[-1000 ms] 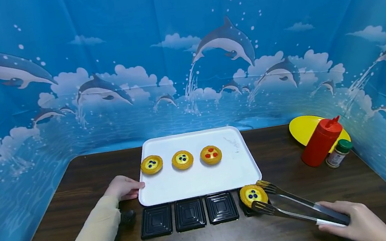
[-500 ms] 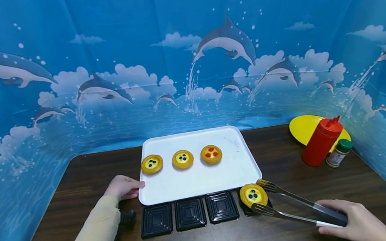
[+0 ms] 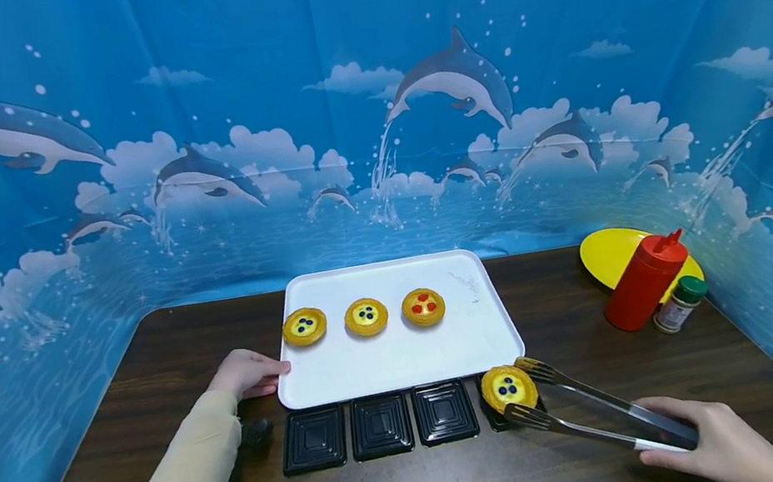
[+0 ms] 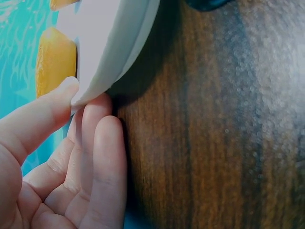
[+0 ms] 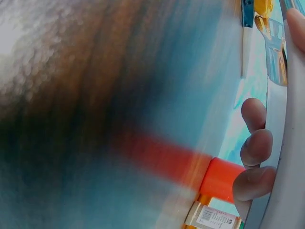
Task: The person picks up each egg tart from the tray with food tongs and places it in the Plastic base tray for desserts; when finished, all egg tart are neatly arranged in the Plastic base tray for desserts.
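My left hand (image 3: 247,374) pinches the left edge of a white tray (image 3: 406,364), thumb on top and fingers below, as the left wrist view shows. Three egg tarts lie on it: two with blueberry-like dots, one at the left (image 3: 305,326) and one in the middle (image 3: 366,317), and one with red pieces (image 3: 423,307). My right hand (image 3: 713,434) grips metal tongs (image 3: 593,396). The tongs' spread tips stand on either side of a blueberry tart (image 3: 509,388), which sits over the rightmost black square dish (image 3: 497,422); whether the tips touch the tart I cannot tell.
Three more black dishes, the nearest to the tart (image 3: 445,412) among them, stand in a row before the tray. At the back right a red squeeze bottle (image 3: 645,282) and a green-capped shaker (image 3: 679,304) stand by a yellow plate (image 3: 603,245). A dolphin-print curtain (image 3: 366,109) hangs behind.
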Demonstrator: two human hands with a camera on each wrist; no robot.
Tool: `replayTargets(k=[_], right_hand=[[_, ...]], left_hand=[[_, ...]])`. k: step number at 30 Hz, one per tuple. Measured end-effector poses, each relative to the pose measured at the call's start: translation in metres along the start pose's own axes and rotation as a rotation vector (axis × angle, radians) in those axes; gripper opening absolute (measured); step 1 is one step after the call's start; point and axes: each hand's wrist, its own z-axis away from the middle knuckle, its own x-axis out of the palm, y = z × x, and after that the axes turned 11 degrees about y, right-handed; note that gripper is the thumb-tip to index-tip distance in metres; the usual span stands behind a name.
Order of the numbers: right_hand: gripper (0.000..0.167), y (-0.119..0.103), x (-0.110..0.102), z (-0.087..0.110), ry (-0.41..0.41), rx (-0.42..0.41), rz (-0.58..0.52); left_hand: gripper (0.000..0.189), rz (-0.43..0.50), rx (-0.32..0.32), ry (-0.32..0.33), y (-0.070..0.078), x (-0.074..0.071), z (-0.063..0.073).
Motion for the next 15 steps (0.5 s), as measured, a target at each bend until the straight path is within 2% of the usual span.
replayTargets(k=[7,15], right_hand=[[0.073,-0.0022,-0.0006,0.0013,0.006,0.03,0.014],[0.074,-0.003,0.001,0.0,0.001,0.02,-0.003]], left_hand=[[0.038,0.003,0.004,0.003,-0.001,0.0004,-0.0008],[0.039,0.003,0.004,0.004,-0.0013,0.0004,-0.0003]])
